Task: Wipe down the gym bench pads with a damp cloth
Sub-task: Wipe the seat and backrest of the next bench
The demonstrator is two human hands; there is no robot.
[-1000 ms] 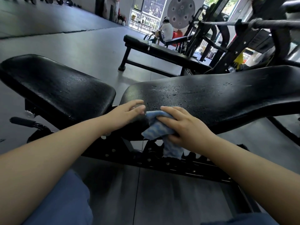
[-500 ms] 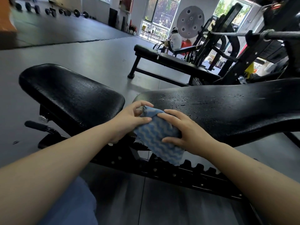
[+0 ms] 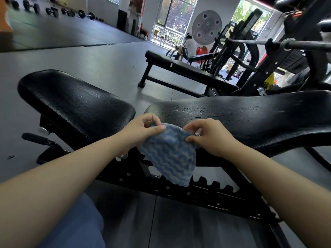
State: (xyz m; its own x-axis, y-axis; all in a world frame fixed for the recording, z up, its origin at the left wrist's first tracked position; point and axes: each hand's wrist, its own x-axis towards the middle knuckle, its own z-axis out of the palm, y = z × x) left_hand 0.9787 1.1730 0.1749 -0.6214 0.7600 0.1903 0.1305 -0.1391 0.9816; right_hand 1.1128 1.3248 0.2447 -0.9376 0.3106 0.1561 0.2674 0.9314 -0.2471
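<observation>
Hands, left hand (image 3: 143,130) and right hand (image 3: 210,137), pinch cloth (image 3: 170,154) taut.

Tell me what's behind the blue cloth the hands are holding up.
Behind the cloth, pinched by the left hand and right hand, sit the near edge of the back pad and the notched adjustment rack. The pad-to-frame joint directly behind it is covered.

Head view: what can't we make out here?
- Long pad: far end cut off by the right frame edge.
- Cloth: upper edge hidden under the left hand and right hand pinching it; dampness not visible.
- Dumbbells along the far wall: blurred, too small to count.
- Bench frame: partly hidden by both forearms.
</observation>
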